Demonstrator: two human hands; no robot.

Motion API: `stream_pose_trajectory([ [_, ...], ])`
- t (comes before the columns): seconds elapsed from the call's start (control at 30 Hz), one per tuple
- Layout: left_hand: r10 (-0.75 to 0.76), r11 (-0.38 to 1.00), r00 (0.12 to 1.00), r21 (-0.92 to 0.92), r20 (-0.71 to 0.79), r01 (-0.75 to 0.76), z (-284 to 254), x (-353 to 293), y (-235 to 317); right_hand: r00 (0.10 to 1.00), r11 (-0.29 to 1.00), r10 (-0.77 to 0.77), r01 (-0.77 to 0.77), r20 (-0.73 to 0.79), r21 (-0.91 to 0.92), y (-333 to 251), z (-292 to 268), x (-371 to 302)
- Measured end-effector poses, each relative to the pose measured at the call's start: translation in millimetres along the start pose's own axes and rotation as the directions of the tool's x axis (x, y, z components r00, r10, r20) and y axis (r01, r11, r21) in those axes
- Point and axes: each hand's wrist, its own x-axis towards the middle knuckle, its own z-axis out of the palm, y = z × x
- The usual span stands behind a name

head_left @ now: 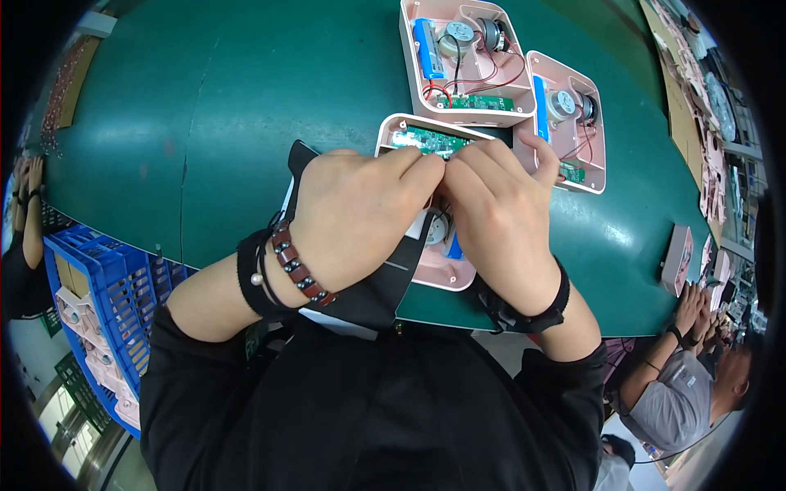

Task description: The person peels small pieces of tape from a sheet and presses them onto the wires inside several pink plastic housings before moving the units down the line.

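1. Nearest, a dark, flat piece (385, 282) with pale edges lies at the table's near edge, partly beneath the left hand (360, 209).
2. The near pink housing (450, 277) sits on the green table (262, 139) directly under both hands; a green circuit board (422, 139) shows at its far end, a blue part (454, 247) at its near end.
3. The left hand's fingers are curled inward, tips over the housing — what lies between them is hidden, so I cannot tell whether they pinch anything.
4. The right hand (501, 204) meets it there, most fingers bent, the little finger spread outward; I cannot tell what its fingertips hold.
5. To the left, beside the table, stands a blue crate (105, 274) with pink parts inside.
6. Farther off, two more pink housings (468, 117) stand side by side, wired components inside.
7. At the right, a co-worker (675, 393) sits with hands near the table edge.
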Motion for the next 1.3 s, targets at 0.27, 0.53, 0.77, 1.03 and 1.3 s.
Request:
stream_pose_trajectory([
  [0.27, -0.210, 0.973, 0.958, -0.142, -0.193, 0.185, -46, -31, -4, 0.994, 1.000, 0.026, -0.027, -0.107, -0.006, -25, -34, -44],
  [0.53, -0.104, 0.994, 0.971, -0.006, -0.216, 0.105, -61, -9, -3, 0.999, 0.998, 0.033, -0.032, 0.009, -0.053, -45, -10, -111],
  [0.77, 0.128, 0.973, 0.977, 0.212, -0.168, -0.091, -24, 36, -9, 0.868, 0.802, 0.495, -0.472, -0.034, -0.365, -1, -62, -206],
  [1.03, 0.150, 0.985, 0.977, 0.103, -0.151, -0.136, -26, 37, 22, 0.906, 0.732, 0.295, -0.419, -0.304, -0.538, 106, -94, -139],
  [1.3, 0.057, 0.998, 0.989, -0.001, -0.134, -0.058, -48, 21, 27, 0.991, 0.983, 0.080, -0.097, -0.110, -0.157, 89, -24, -66],
])
